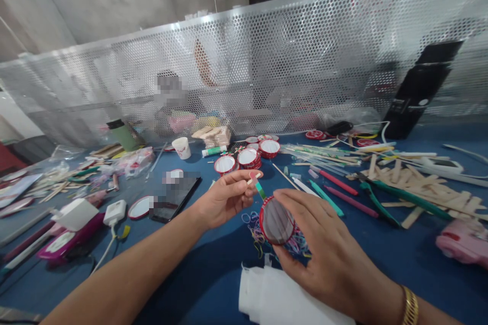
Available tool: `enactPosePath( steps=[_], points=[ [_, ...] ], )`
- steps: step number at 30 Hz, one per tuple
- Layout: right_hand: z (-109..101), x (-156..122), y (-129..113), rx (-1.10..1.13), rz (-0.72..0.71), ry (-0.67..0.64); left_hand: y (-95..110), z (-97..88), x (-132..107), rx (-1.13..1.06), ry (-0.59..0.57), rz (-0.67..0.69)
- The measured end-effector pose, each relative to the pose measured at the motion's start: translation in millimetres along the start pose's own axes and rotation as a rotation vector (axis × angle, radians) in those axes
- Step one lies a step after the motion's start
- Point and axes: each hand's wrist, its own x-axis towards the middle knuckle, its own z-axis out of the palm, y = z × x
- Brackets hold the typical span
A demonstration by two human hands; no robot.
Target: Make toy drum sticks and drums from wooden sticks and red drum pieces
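Observation:
My right hand (324,233) grips a small red-rimmed drum (277,221) by its edge, thumb below and fingers above. The round face looks grey and shiny. From its upper left rim sticks out a flat strip (260,189) coloured green, teal and red. My left hand (231,194) is closed in a pinch at the far end of this strip, where a short pale piece of wood also shows between the fingertips. Whether the two pieces are joined I cannot tell. Loose coloured rubber bands (254,229) lie beneath the drum, and white cloth or paper (263,294) lies nearer me.
Several similar drums (249,157) stand at the back, by a paper cup (181,148) and a glue stick (214,151). To the right are felt pens (339,183), green-handled pliers (377,198) and wooden sticks (457,198). A phone (179,195) lies left. Perforated metal (267,61) forms the back barrier.

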Motion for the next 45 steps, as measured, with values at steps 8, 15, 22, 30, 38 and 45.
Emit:
enactPosePath(
  steps=[8,15,22,30,38,45],
  points=[
    [-1.3,-0.3,-1.3,0.004,-0.008,0.002,0.0,0.1,0.5,0.023,0.025,-0.005],
    [-1.1,-0.1,-1.3,-0.004,-0.009,-0.003,0.3,0.7,0.0,0.035,0.029,-0.007],
    [2.4,0.0,2.1,-0.021,0.035,0.060,0.7,0.4,0.8,0.086,0.021,0.024],
    [10.6,2.9,14.1,-0.129,0.126,0.146,-6.9,16.2,0.3,0.913,0.075,0.177],
    [12.9,5.1,19.4,-0.075,0.130,0.138,-9.1,23.4,0.3,1.051,0.077,0.213],
    [20.0,4.5,39.6,0.051,0.218,0.041,-12.4,16.3,6.4,0.930,0.196,0.138]
  ],
)
